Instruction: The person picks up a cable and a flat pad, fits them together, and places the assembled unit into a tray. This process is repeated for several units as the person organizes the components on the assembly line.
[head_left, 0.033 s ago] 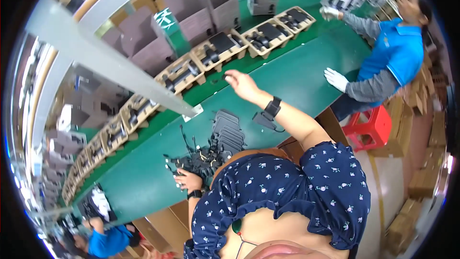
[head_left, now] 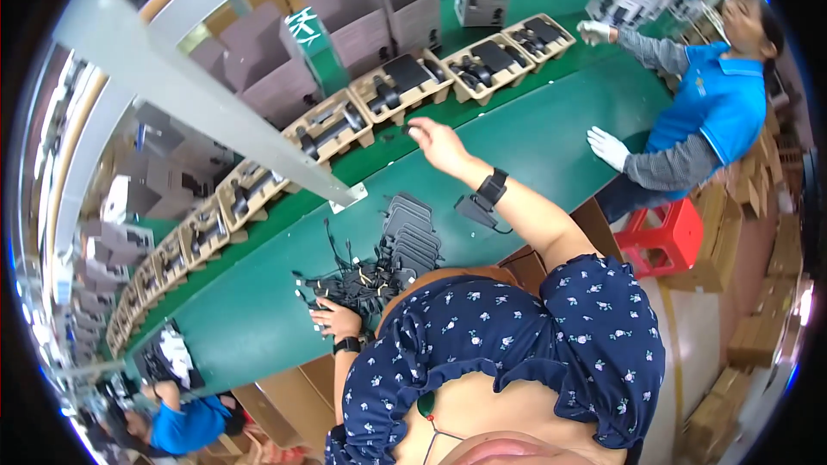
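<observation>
Trays: The tan trays (head_left: 413,106) stood in a long, bent row behind the metal post (head_left: 233,120), on both sides of it. The ones just right of the post had black parts in them, so they looked at least partly filled. I cannot tell if any was full.
Cords: The black cord heap (head_left: 357,286) lay on the near side of the post's foot, so plenty was left out of the trays. The flat black pieces (head_left: 412,237) lay next to it, stacked in a slanting row.
Right hand: The right hand (head_left: 441,151) was up, right of the post's foot, near the trays. Its thumb and fingers were pinched close and seemed to hold a small dark piece (head_left: 407,130).
Left hand: The left hand (head_left: 340,321) was on the near side of the post, at the heap. Its fingers were a bit apart and touched the cords. I cannot tell if they gripped one.
Table: The green table (head_left: 517,155) ran left and right of the post.
Room: Grey boxes (head_left: 345,17) stood behind the post. Far right of it were a worker in blue (head_left: 711,95) and a red stool (head_left: 668,237).
</observation>
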